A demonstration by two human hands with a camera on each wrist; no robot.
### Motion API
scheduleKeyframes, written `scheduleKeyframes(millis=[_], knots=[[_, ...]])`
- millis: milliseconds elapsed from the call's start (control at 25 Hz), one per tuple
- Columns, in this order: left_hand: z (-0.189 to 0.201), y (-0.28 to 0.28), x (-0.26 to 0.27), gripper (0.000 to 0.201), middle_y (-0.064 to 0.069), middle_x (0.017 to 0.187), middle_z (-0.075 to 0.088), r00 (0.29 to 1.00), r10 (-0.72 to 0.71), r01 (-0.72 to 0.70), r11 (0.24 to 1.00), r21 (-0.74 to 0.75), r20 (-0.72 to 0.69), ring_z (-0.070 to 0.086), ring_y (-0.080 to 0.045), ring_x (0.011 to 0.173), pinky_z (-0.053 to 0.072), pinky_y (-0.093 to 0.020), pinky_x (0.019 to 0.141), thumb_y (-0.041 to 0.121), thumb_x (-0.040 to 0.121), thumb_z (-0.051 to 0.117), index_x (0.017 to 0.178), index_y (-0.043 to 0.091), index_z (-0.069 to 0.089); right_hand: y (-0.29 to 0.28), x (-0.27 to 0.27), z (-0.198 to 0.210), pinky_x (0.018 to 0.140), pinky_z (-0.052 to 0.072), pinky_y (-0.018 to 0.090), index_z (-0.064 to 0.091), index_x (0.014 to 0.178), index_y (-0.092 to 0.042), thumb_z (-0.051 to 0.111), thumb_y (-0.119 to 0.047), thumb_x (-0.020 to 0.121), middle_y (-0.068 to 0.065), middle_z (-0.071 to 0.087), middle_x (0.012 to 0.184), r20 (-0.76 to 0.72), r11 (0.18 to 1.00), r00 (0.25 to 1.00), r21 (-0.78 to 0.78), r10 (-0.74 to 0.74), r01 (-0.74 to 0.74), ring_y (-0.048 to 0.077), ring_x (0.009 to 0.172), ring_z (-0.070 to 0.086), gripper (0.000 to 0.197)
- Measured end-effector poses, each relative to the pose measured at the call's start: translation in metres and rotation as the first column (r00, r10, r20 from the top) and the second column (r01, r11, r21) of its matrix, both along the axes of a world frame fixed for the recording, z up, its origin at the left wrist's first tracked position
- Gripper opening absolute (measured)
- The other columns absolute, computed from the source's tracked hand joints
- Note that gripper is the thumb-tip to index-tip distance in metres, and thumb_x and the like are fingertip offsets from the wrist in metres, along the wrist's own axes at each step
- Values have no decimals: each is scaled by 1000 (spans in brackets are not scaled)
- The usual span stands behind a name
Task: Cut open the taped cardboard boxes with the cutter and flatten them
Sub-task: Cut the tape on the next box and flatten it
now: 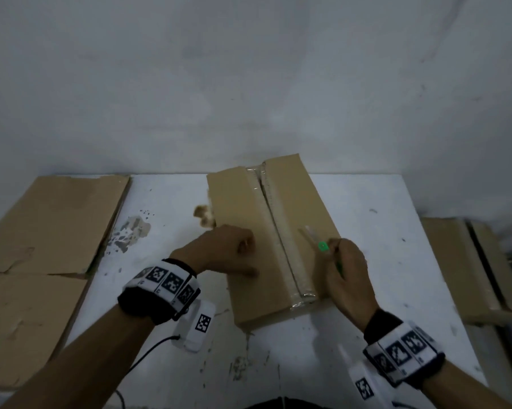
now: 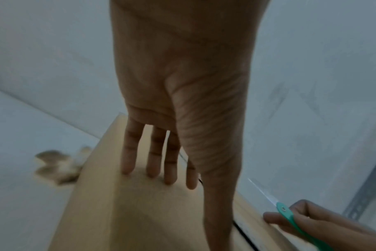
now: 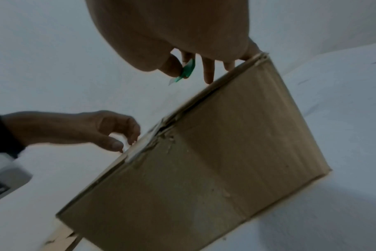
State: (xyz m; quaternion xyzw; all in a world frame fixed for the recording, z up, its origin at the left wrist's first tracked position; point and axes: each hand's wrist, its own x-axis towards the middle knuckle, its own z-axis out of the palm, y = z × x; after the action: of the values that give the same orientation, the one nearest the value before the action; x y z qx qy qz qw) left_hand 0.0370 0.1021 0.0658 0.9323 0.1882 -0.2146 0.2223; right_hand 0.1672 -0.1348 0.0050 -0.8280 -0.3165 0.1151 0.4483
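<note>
The left hand (image 1: 219, 249) presses flat-fingered on the box (image 1: 243, 231); the right hand (image 1: 347, 273) grips the cutter (image 1: 322, 246) beside the seam (image 1: 278, 231); next, probably, spreading the flaps.

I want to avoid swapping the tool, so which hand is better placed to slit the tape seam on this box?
The right hand: it already grips the green cutter, blade out beside the tape seam. The left hand rests on the cardboard box, steadying it.

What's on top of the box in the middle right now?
On the box, the left hand rests on the left flap, and clear tape runs along the centre seam. The right hand holds the green cutter above the right flap. The box's inside is hidden.
</note>
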Motion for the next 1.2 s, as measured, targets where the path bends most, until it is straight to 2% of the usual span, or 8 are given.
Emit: scheduleKeyframes(millis=[80, 200, 360, 560, 640, 800, 1000, 1200], knots=[[-3, -3, 18, 84, 8, 137, 41, 983, -181, 181, 981, 71, 1, 36, -16, 126, 36, -40, 106, 64, 62, 83, 133, 37, 47, -7, -14, 0, 118, 14, 58, 47, 98, -23, 37, -23, 107, -19, 50, 116, -56, 996, 998, -92, 4, -9, 24, 139, 36, 13], [-11, -3, 39, 106, 6, 162, 11, 945, -322, 326, 931, 164, -47, 6, -19, 150, 10, -53, 120, 69, 54, 84, 143, 43, 31, -9, -16, -5, 122, -6, 48, 47, 124, -20, 28, -33, 108, -10, 44, 141, -58, 989, 997, -136, 46, -54, 13, 150, 14, 28], [-18, 1, 46, 125, 4, 164, 4, 968, -234, 248, 950, 188, -94, 5, -24, 151, 12, -59, 119, 78, 47, 81, 149, 45, 17, -1, 10, -8, 121, 5, 44, 43, 136, -22, 24, -42, 104, -13, 49, 138, -68, 988, 991, -89, 117, -123, 8, 141, 33, 43], [-19, -19, 44, 121, -2, 151, 21, 998, -56, 61, 965, 254, -27, 23, -28, 140, 30, -55, 113, 83, 49, 75, 148, 37, 24, 24, 51, 8, 87, 37, 40, 44, 90, -25, 39, -31, 107, -15, 55, 83, -180, 989, 972, 12, 148, -149, 4, 75, 49, 19], [-21, -13, 47, 110, -2, 149, 26, 996, 53, -68, 971, 230, 70, 28, -28, 138, 32, -53, 111, 85, 54, 72, 144, 39, 29, 31, 65, 16, 72, 37, 36, 45, 90, -15, 42, -36, 106, -5, 50, 78, -295, 994, 949, 31, 113, -109, 11, 70, 43, 26], [-19, 17, 58, 116, -10, 152, 27, 951, 264, -283, 953, 107, 160, 27, -33, 141, 36, -53, 109, 74, 57, 81, 151, 35, 25, 12, 71, 21, 71, 40, 35, 49, 89, -15, 46, -29, 104, 5, 64, 88, -300, 987, 948, 87, -105, 137, 24, 80, 55, 20], [-3, 19, 91, 117, -5, 164, 12, 986, -156, 134, 956, 259, 65, 11, -27, 150, 24, -60, 115, 60, 66, 84, 157, 38, 12, -44, 36, 11, 71, 47, 35, 56, 86, -9, 55, -19, 99, 8, 66, 74, -434, 939, 852, 39, -293, 343, 21, 71, 56, 16], [16, -14, 147, 134, 1, 166, -10, 836, -462, 548, 726, 415, -297, -5, -26, 153, 14, -57, 119, 41, 64, 91, 157, 37, -5, -61, 4, 8, 82, 53, 44, 54, 90, -7, 46, -11, 102, 14, 71, 73, -763, 906, 593, 24, -256, 422, 28, 73, 60, 15]])
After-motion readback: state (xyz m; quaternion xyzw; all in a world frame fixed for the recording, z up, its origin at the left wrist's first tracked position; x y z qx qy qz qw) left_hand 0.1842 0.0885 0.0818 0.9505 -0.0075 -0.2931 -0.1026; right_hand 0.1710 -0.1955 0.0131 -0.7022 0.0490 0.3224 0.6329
